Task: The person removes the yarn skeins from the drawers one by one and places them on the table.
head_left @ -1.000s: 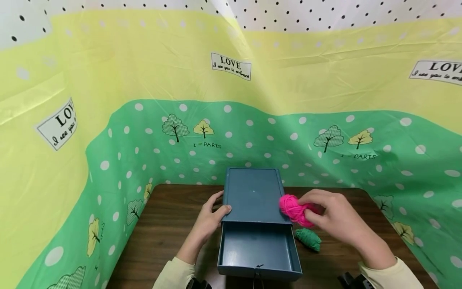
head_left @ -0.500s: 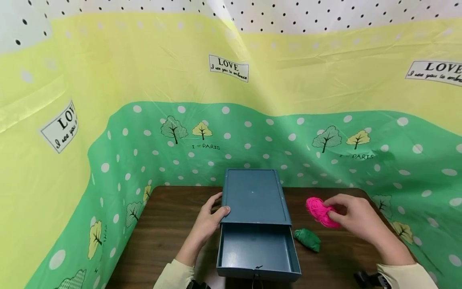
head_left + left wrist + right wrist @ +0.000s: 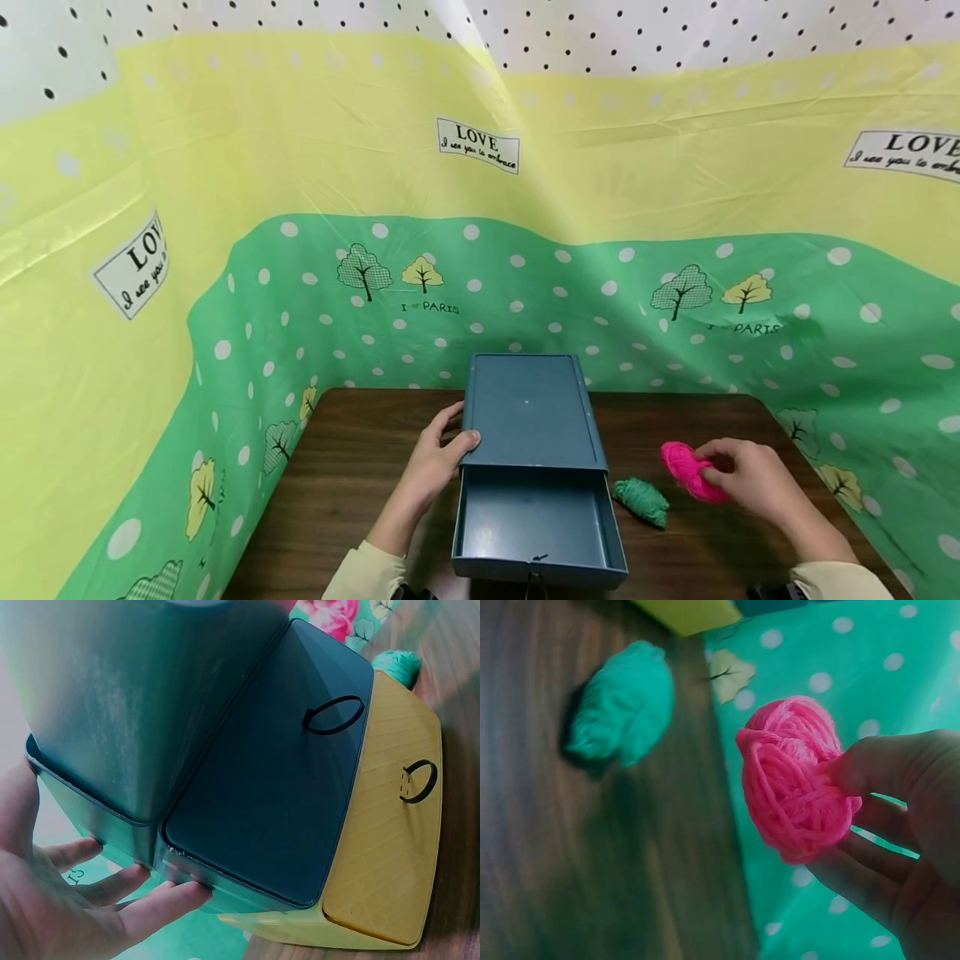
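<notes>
A pink ball of yarn (image 3: 690, 473) is pinched between the thumb and fingers of my right hand (image 3: 753, 477), held up at the right of the table. In the right wrist view the thumb presses the near face of the pink yarn (image 3: 791, 780). My left hand (image 3: 429, 471) rests against the left side of a blue drawer box (image 3: 528, 408), thumb over its top edge. The left wrist view has its fingers (image 3: 169, 904) touching the box side, fairly straight. The pulled-out top drawer (image 3: 536, 565) has nothing in it. A green yarn ball (image 3: 642, 502) lies right of the box.
Below the pulled-out drawer are a closed dark blue drawer (image 3: 262, 787) and a yellow drawer (image 3: 390, 817), each with a black loop pull. The brown wooden table (image 3: 322, 500) ends at a green and yellow printed curtain (image 3: 390, 333) behind and at the sides.
My right hand has carried the pink yarn from beside the box's right edge to the right, then lower toward the table. The left hand, box and green yarn stay put.
</notes>
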`<state>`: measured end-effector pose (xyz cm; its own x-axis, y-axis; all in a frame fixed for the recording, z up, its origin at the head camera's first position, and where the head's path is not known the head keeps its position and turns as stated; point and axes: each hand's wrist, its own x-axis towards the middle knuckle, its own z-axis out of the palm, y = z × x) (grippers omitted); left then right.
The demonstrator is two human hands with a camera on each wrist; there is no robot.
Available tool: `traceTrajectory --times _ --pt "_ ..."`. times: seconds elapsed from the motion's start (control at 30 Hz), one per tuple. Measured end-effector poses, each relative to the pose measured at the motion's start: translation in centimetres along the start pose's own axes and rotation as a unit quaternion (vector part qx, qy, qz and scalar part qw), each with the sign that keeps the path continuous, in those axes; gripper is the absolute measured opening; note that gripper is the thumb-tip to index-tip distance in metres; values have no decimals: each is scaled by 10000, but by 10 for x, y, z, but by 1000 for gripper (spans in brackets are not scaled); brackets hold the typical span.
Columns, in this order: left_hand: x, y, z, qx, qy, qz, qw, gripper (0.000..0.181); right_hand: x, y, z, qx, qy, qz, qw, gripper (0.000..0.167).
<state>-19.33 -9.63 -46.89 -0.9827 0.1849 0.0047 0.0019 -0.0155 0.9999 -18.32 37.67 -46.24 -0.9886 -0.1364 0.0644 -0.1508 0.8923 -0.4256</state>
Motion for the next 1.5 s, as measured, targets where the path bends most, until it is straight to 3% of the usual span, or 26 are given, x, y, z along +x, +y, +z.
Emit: traceTrajectory --times 0.27,0.7,1.07,1.5 --pt "0 0 0 -11 20 -16 10000 65 5 23 28 116 -492 490 9975 19" --pt "-1 0 0 55 19 -3 10000 65 -2 51 57 -21 -517 571 9970 19" --pt "1 -2 -1 139 32 34 9999 64 -5 54 60 -44 -432 520 9977 19" --pt "1 -1 -1 86 -7 51 10000 65 -7 45 45 -59 -247 284 9993 27"
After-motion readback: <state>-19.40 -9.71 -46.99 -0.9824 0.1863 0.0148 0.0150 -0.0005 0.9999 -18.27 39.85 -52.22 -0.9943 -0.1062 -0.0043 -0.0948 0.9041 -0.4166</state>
